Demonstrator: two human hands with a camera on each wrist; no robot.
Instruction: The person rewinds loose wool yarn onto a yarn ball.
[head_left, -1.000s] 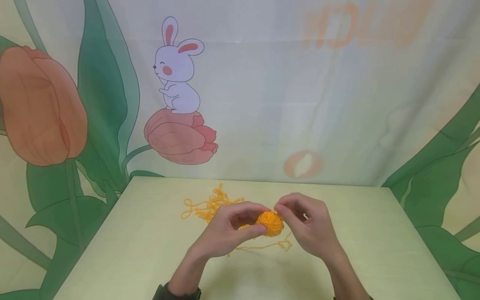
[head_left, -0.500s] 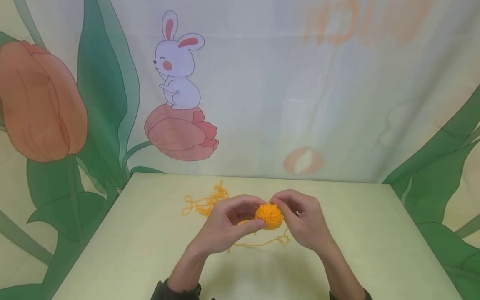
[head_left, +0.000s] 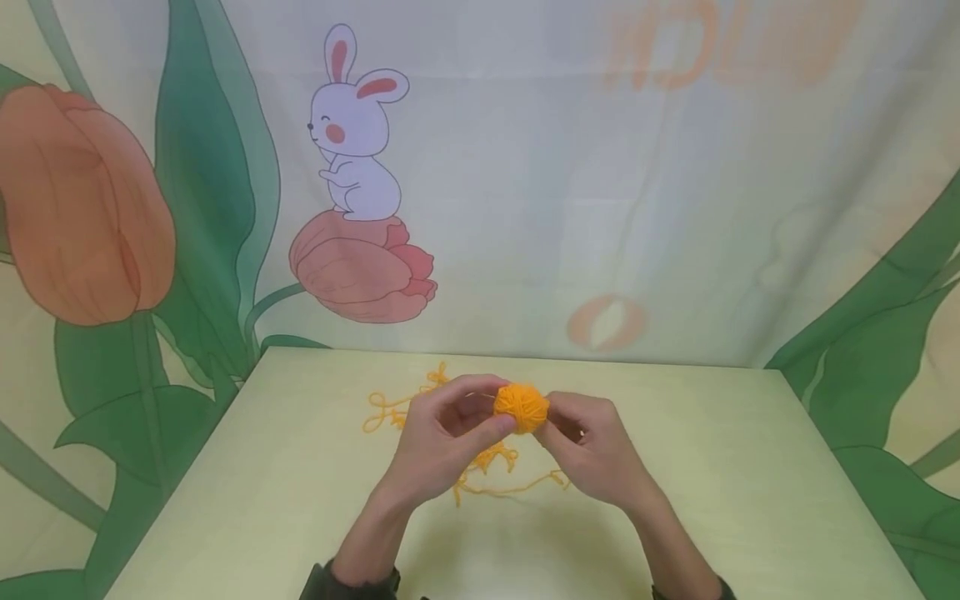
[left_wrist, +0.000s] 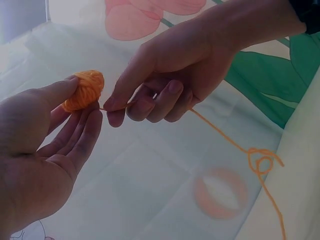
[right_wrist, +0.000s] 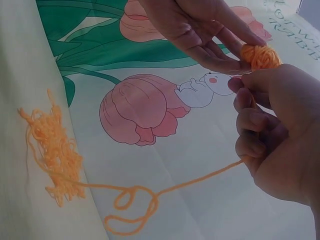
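Note:
A small ball of orange yarn (head_left: 521, 407) is held above the table by my left hand (head_left: 442, 442), between thumb and fingertips. Just right of it, my right hand (head_left: 592, 446) pinches the yarn strand close to the ball. In the left wrist view a short taut length of yarn (left_wrist: 129, 105) joins the ball to the right fingertips. From under the curled right fingers the strand (right_wrist: 200, 178) runs off through a loose looped tangle. It leads to a heap of loose yarn (right_wrist: 57, 150) on the table, partly behind my left hand in the head view.
The pale table (head_left: 750, 467) reaches back to a hanging cloth (head_left: 510, 208) printed with tulips and a rabbit. Loose yarn loops (head_left: 378, 410) spread left of the hands, and a strand (head_left: 502, 493) trails beneath them.
Both hands and the yarn ball have moved left and slightly up. My right hand has come from the ball's upper right to its right side, still pinching the strand.

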